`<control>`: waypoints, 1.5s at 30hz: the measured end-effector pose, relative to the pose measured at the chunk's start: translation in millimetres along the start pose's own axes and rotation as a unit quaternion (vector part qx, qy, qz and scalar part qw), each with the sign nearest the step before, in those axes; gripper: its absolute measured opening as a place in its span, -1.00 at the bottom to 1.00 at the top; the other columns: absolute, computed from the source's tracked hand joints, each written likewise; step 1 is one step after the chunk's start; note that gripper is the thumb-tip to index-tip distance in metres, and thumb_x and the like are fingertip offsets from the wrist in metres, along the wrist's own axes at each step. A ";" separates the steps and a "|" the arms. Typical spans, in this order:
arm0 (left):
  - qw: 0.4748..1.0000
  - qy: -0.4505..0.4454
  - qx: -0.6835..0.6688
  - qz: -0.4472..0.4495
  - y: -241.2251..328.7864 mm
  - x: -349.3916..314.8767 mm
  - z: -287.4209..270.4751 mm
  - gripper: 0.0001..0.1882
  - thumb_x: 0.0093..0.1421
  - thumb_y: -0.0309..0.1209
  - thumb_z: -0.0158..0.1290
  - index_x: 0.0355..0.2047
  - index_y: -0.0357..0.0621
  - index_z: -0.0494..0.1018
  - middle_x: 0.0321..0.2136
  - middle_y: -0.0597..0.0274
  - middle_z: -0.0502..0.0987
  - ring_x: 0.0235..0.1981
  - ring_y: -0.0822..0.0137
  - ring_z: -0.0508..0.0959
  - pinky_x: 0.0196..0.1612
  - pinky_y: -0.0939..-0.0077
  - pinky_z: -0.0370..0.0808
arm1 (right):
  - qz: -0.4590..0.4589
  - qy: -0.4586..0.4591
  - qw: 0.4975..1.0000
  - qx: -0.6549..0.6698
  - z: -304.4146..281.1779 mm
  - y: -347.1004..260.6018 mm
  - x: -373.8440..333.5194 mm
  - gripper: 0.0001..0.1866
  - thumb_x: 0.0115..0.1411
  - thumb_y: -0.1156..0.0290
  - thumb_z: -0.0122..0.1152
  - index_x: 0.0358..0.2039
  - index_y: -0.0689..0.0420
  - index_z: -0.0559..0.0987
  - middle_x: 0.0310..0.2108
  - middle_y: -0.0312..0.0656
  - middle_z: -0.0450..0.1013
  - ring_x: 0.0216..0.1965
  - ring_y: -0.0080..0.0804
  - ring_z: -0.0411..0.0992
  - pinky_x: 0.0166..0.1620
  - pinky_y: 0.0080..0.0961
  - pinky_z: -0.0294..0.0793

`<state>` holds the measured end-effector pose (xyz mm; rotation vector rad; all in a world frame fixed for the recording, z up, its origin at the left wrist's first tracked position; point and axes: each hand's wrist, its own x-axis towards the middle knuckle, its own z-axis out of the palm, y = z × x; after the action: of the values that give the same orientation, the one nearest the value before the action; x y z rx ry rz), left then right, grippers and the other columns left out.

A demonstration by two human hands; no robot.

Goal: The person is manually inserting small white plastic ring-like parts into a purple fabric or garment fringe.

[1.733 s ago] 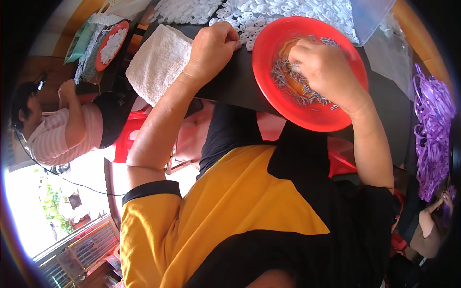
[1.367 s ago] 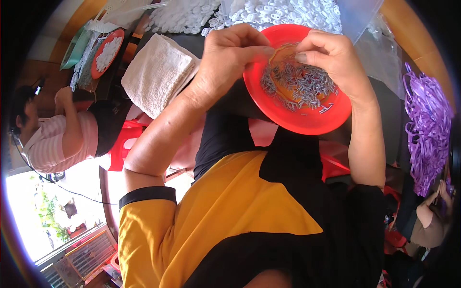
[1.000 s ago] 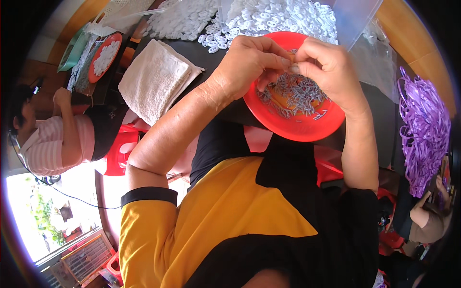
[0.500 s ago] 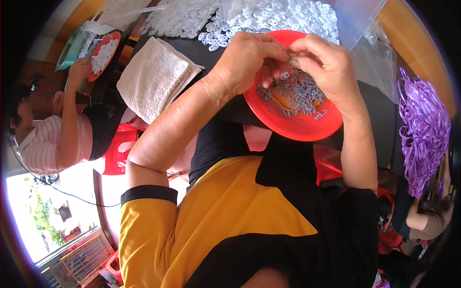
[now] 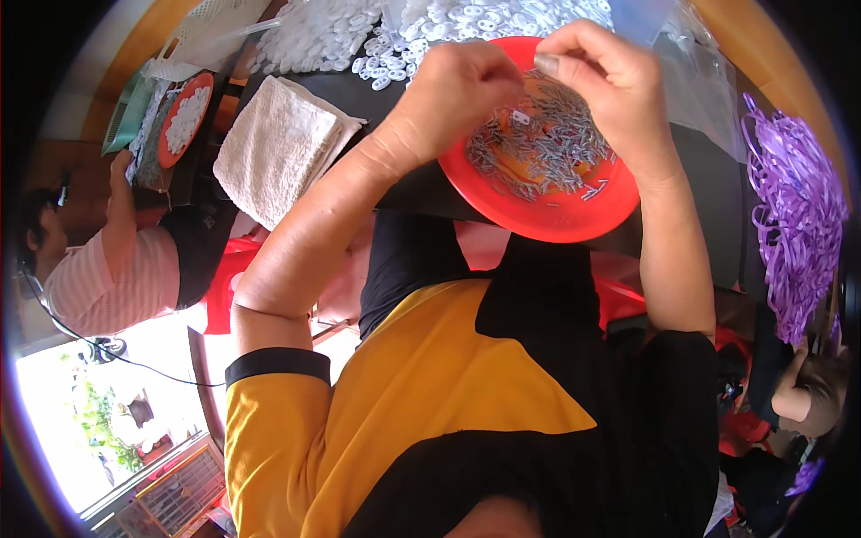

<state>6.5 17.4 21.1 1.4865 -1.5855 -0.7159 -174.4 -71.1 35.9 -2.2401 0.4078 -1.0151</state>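
Grey pins (image 5: 560, 134) lie scattered in a loose heap inside the red bowl (image 5: 556, 220), which sits on the dark table (image 5: 404, 193) in front of you. Your left hand (image 5: 462, 94) is over the bowl's left side, back toward the camera and fingers curled in, so I cannot tell what, if anything, it grips. One small white piece (image 5: 520, 117) with holes shows just below those fingers, against the pins; whether you hold it or it lies among them, I cannot tell. Your right hand (image 5: 610, 76) is over the bowl's far right edge, thumb and forefinger bent toward each other, their tips near the left hand but apart from it; I cannot make out whether anything is pinched there. Beyond the bowl you have a large pile of white oval pieces (image 5: 511, 22). To your left lies a folded beige cloth (image 5: 282, 148), and farther left a co-worker in a striped top (image 5: 112, 278) sits near a red plate (image 5: 169, 154). Purple straps (image 5: 794, 215) hang in a bundle at your right.
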 end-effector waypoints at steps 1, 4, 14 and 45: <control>0.990 -0.001 0.097 0.099 -6.4 1.2 5.5 -0.86 0.14 -0.43 0.16 -0.36 -0.26 0.55 -0.43 0.16 0.52 -0.45 0.27 0.54 -0.41 0.42 0.48 | 0.022 0.018 0.999 0.033 0.4 3.5 0.3 -0.95 0.20 0.59 0.22 -0.31 0.28 0.58 -0.42 -0.35 0.53 -0.35 -0.70 0.47 -0.23 -0.73 0.46; 0.937 -0.028 0.277 0.211 -17.7 6.5 17.3 -0.85 0.07 -0.43 0.18 -0.34 -0.19 0.55 -0.39 0.10 0.51 -0.33 0.07 0.56 -0.21 0.26 0.52 | 0.061 0.039 0.994 0.080 0.4 3.4 -0.6 -0.94 0.22 0.57 0.22 -0.30 0.26 0.60 -0.42 -0.38 0.53 -0.34 -0.73 0.47 -0.21 -0.73 0.46; 0.987 -0.035 0.123 0.103 -22.8 8.8 20.5 -0.86 0.13 -0.45 0.19 -0.32 -0.25 0.55 -0.43 0.20 0.59 -0.43 0.30 0.57 -0.29 0.38 0.52 | 0.055 0.031 0.996 0.058 -1.1 5.3 -0.8 -0.94 0.21 0.56 0.22 -0.31 0.25 0.60 -0.43 -0.40 0.53 -0.36 -0.73 0.46 -0.24 -0.73 0.45; 0.864 0.145 -0.480 -0.040 15.9 -2.4 36.3 -0.86 0.20 -0.51 0.18 -0.36 -0.37 0.50 -0.50 0.16 0.57 -0.60 0.44 0.49 -0.58 0.62 0.42 | 0.077 0.180 0.960 0.200 28.8 -12.8 -6.4 -0.93 0.23 0.61 0.20 -0.27 0.26 0.54 -0.36 -0.29 0.52 -0.34 -0.63 0.47 -0.25 -0.67 0.50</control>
<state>-32.9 17.2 16.2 0.8370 -0.7177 -1.0584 -156.6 -46.1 26.4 -1.6417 0.4766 -1.2953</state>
